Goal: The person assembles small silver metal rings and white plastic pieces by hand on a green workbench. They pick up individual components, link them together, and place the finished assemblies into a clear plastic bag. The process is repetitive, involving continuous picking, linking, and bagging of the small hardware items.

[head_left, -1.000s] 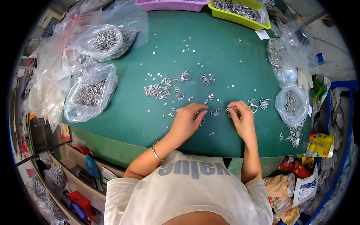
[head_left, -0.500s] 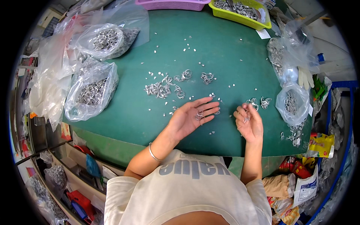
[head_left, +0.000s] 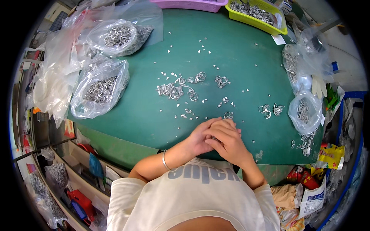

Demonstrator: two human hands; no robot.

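My left hand [head_left: 198, 135] is palm up near the table's front edge, its fingers mostly covered. My right hand [head_left: 227, 140] lies across it, fingers bent over the left palm and touching it. Small silver metal rings were in the left palm; between the hands they are now almost wholly hidden. Just beyond my fingertips lies a little ring cluster [head_left: 228, 115]. Farther off is a heap of silver rings [head_left: 171, 91], with another small cluster [head_left: 221, 81] to its right. Two more ring groups [head_left: 265, 111] lie right of my hands.
Small metal bits [head_left: 187, 111] are scattered over the green table [head_left: 135, 134]. Clear plastic bags of rings stand at the left [head_left: 123, 79] and right [head_left: 317, 115]. A yellow-green basket [head_left: 254, 22] and a purple basket [head_left: 189, 4] sit at the far edge.
My right hand has moved left onto my left palm, and the hands now touch. The left hand's spread fingers have become covered. The whole view has shifted slightly.
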